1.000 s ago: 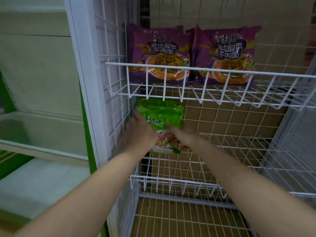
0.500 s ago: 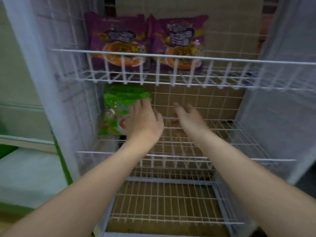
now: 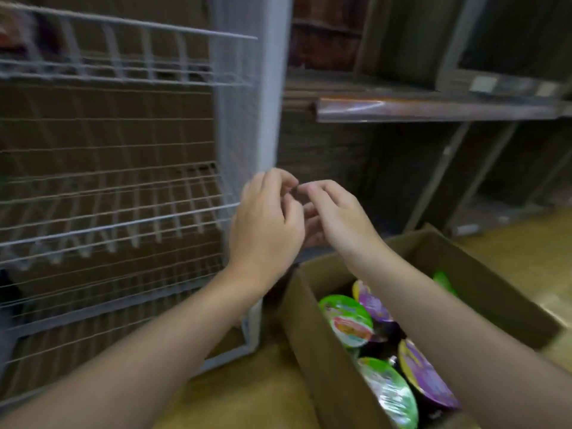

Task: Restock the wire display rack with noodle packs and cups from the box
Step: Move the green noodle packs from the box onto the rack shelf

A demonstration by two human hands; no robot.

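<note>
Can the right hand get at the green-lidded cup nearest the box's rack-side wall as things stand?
Probably yes. The right hand is empty, above the open box; the green-lidded cup lies uncovered on top, nothing between, though the frame is blurred.

Dim, motion-blurred; glare perhaps on shelf edge (image 3: 349, 106).
</note>
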